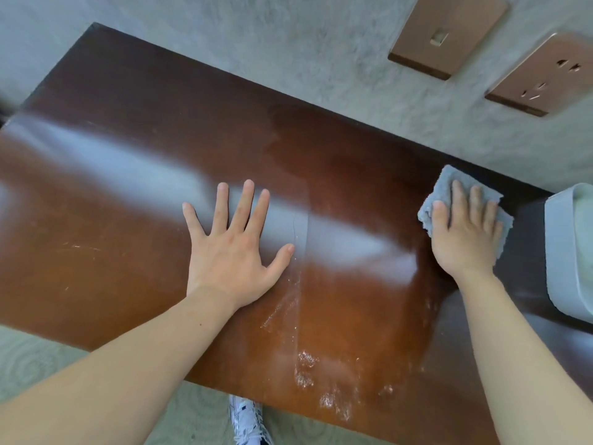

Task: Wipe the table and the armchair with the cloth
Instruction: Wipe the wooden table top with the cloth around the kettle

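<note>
My right hand (pixel 465 232) lies flat, fingers spread, pressing the cloth (pixel 444 191) onto the desk (pixel 96 187) near its far right edge by the wall (pixel 288 43). My left hand (pixel 234 248) is empty, splayed open on the wood to brace me. The cloth looks soft, light and folded, so I judge palm pressure drives it better than pinching. A white tub (pixel 564 252) sits just right of it. Open room runs left; white crumbs (pixel 321 380) lie near the front edge. No armchair in view.

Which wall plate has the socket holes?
The right plate, nearer the cloth. It shows pin slots; the left plate has only a single switch.
</note>
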The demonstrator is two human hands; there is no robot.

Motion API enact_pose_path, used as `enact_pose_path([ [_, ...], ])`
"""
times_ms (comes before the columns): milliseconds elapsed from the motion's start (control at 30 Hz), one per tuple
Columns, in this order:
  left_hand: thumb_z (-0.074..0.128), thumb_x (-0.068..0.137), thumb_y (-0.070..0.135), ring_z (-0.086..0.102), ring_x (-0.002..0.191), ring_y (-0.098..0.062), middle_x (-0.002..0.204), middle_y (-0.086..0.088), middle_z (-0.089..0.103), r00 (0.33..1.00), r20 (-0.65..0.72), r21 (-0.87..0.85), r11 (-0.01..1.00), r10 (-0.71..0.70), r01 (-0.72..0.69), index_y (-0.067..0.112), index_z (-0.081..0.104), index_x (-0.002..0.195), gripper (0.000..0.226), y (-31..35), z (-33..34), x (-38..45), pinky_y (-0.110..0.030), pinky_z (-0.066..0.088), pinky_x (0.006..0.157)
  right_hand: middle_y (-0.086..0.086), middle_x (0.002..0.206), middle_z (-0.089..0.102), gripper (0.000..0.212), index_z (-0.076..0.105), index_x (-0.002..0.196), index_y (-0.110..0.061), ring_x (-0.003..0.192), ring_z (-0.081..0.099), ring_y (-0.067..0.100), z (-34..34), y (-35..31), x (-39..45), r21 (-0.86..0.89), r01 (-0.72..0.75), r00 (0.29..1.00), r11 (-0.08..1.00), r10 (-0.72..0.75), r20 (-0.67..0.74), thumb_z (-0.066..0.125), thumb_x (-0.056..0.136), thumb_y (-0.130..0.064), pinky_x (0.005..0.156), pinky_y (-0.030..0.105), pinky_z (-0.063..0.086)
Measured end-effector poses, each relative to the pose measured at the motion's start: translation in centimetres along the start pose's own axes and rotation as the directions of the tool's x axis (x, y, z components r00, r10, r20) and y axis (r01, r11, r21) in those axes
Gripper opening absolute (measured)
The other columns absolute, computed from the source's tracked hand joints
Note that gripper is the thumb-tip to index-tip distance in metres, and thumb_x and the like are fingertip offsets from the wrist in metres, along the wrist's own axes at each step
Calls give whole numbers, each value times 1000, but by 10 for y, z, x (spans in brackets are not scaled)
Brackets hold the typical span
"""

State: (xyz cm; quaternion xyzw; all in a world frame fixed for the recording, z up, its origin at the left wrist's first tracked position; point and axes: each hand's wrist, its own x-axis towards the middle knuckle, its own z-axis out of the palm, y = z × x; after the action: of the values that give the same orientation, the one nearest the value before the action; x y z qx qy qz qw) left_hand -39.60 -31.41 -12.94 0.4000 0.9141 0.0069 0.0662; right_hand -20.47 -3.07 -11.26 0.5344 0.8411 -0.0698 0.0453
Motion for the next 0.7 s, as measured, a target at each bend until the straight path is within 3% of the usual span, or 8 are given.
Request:
enact_pose_path([
  [167, 11, 90, 79, 4, 155, -33, 169, 0, 11, 1000, -4, -5, 1000, -5, 5, 26, 11, 159, 87, 1, 0, 0, -72, 5, 113, 5, 166, -3, 62, 2, 157, -30, 149, -8, 40, 4, -39, -6, 44, -171, 985, 984, 170, 31, 8, 99, -50, 117, 59, -3],
  [300, 9, 89, 80, 1, 155, -32, 169, 1, 8, 1000, -12, -11, 1000, -5, 5, 28, 9, 159, 87, 2, -1, 0, -71, 4, 114, 2, 165, -7, 61, 0, 156, -32, 149, -14, 37, 19, -114, -16, 54, 64, 997, 996, -66, 31, 10, 100, -52, 117, 58, -8],
  [467, 8, 89, 80, 0, 155, -31, 169, 1, 8, 1000, -24, -9, 1000, -2, 2, 28, 8, 160, 88, 2, -4, 0, -71, 5, 115, 1, 165, -10, 60, -2, 156, -33, 149, -18, 34, 31, -176, -43, 44, 356, 933, 933, -358, 36, 9, 100, -54, 118, 56, -12],
  [600, 7, 90, 80, -1, 155, -30, 169, 0, 7, 1000, -26, -16, 1000, 3, -4, 28, 9, 160, 88, 3, -4, -1, -72, 6, 116, 0, 166, -7, 59, -1, 156, -34, 150, -17, 29, 34, -158, -82, 60, 435, 899, 898, -437, 26, 10, 102, -53, 120, 52, -10],
  [700, 8, 89, 81, 0, 155, -31, 169, 0, 7, 1000, -27, -5, 1000, 3, -3, 28, 8, 160, 89, 2, -4, -1, -73, 7, 115, -3, 165, -7, 57, -1, 156, -35, 149, -20, 24, 37, -129, -133, 119, 406, 911, 906, -411, 22, 9, 102, -52, 121, 49, -7],
])
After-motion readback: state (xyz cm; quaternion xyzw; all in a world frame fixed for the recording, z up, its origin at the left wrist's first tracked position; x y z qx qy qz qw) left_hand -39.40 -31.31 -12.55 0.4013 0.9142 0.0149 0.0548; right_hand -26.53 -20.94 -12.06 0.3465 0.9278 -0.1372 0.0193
